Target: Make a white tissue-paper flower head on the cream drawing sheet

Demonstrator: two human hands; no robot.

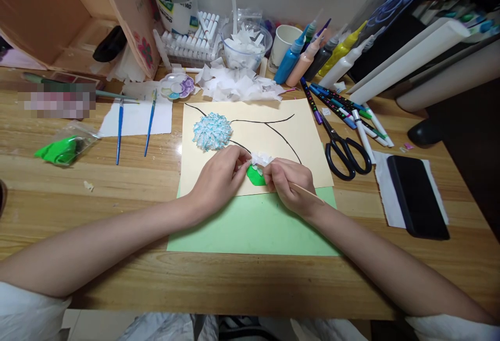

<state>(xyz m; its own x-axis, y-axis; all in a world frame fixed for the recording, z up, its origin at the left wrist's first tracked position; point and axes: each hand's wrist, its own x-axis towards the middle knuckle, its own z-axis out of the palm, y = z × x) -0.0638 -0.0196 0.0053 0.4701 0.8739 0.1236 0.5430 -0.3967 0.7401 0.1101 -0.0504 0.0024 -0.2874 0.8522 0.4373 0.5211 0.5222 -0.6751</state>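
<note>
A cream paper (273, 109) with black drawn lines lies over a green sheet (250, 226). On it are a round flower of blue-tipped paper bits (213, 131) and a flat patch of green clay (255, 175), whose far edge carries white paper pieces (262, 159). My right hand (291, 182) is closed round a thin wooden stick (307, 192), its tip hidden by the fingers beside the clay. At the clay's left edge my left hand (222, 174) has its fingertips pinched together against the white pieces; what they hold, if anything, is hidden.
Torn white paper (238, 83) is heaped behind the cream sheet, below a clear cup (246, 47) of paper strips. Right stand paint bottles (300, 62), black scissors (346, 153), markers (363, 133) and a phone (417, 195). Left lie two brushes (119, 133) and bagged green clay (62, 148).
</note>
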